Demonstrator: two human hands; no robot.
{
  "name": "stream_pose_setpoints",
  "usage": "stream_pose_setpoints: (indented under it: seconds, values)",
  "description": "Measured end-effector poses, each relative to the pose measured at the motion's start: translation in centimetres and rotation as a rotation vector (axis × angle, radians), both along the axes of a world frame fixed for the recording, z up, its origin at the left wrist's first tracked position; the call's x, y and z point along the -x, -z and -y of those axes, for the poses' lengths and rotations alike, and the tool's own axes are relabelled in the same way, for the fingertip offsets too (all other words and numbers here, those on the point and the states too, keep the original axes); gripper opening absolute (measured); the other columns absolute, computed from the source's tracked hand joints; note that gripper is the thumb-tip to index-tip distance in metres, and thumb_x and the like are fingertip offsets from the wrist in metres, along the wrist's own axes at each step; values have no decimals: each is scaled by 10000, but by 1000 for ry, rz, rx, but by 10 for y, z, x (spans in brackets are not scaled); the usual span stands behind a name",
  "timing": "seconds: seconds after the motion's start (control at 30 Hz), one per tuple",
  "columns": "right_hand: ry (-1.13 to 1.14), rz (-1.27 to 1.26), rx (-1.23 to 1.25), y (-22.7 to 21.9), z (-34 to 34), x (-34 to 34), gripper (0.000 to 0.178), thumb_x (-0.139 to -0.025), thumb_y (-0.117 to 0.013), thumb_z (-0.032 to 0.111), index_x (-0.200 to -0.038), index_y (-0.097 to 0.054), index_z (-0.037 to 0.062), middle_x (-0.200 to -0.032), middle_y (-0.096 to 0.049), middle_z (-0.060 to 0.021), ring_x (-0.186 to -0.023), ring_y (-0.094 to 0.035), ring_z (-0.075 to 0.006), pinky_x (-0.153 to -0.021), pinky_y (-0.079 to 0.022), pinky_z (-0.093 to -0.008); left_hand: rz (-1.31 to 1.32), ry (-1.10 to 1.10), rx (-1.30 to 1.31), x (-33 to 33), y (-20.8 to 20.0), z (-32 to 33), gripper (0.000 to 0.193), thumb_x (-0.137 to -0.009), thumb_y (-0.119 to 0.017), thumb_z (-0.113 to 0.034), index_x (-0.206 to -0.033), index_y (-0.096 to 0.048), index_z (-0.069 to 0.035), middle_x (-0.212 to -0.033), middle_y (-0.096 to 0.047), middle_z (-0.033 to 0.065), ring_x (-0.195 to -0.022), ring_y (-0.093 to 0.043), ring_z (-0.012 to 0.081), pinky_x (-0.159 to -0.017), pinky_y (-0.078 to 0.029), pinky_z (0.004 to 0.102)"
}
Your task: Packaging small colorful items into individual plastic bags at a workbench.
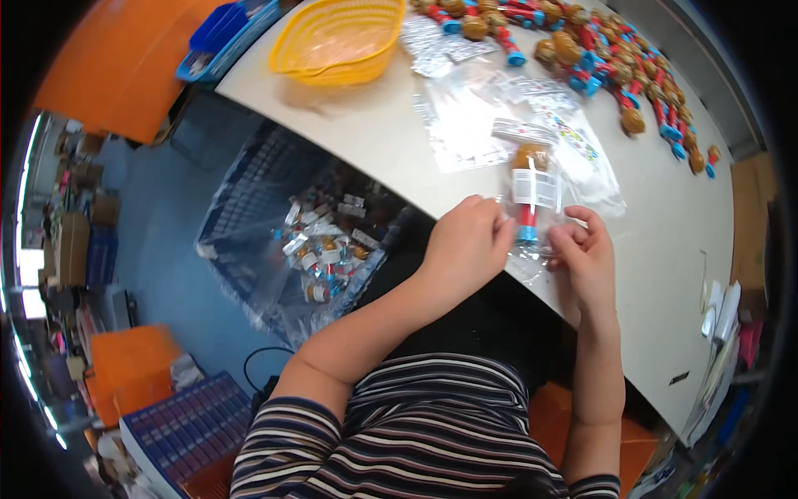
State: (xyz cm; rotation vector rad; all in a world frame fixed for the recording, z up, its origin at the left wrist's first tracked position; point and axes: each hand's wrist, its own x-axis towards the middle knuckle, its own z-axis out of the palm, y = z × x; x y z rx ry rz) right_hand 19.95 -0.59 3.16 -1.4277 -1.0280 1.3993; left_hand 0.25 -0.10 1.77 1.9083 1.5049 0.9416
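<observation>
On the table in front of me lies a clear plastic bag [549, 218] holding a small toy [529, 218] with a round brown top, red stem and blue base. A white printed label [534, 189] covers its middle. My left hand [467, 254] is closed at the bag's lower left edge, its thumb and finger pinched together. At the lower right edge my right hand [587, 256] has its fingers curled, thumb against the plastic. Just beyond lie flat clear bags [467, 125] and small silvery packets [439, 48].
Many similar toys [632, 83] are heaped at the table's far right. A yellow basket [332, 79] stands at the far left edge, a blue tray [224, 41] beyond it. Below the table edge, a lined blue crate [241, 179] holds bagged toys [328, 258]. Papers [721, 312] hang at the right edge.
</observation>
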Motion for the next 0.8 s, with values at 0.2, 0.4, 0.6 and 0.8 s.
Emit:
stream_pose_setpoints:
  seconds: [0.2, 0.4, 0.6, 0.8]
  values:
    - [-85, -139, -95, 1, 0, 4, 305, -940, -626, 37, -1212, -488, 29, -843, -584, 12, -659, -479, -36, -586, -362, -171, 435, -122, 174, -19, 2, -8, 581, -868, -721, -195, -1273, -381, 47, -900, -634, 233, -833, -654, 358, -731, -515, 425]
    - [-119, -82, -215, -4, 7, -1, 251, -948, -605, 20, -1171, -493, 46, -879, -560, 17, -692, -455, -29, -612, -339, -174, 1215, 101, 457, -5, 0, -1, 689, -889, -680, -57, -1401, -227, 27, -1087, -626, 161, -944, -630, 173, -768, -519, 291]
    - [-349, 1036, -575, -8, 13, -15, 481, -880, -680, 144, -1305, -516, -13, -1396, -482, -225, -1368, -384, -452, -1125, -342, -483, 1093, -309, 70, 133, 37, 73, 694, -855, -589, -149, -1471, -311, 7, -1325, -552, 188, -1161, -609, 309, -949, -540, 423]
    - [-407, 1047, -556, -1, 4, -15, 496, -899, -684, 175, -1327, -512, -4, -1478, -419, -206, -1407, -340, -436, -1155, -297, -503, 752, -1077, 607, 272, 252, 156, 583, -988, -586, -301, -1413, -350, 20, -1074, -614, 110, -794, -625, 207, -625, -525, 331]
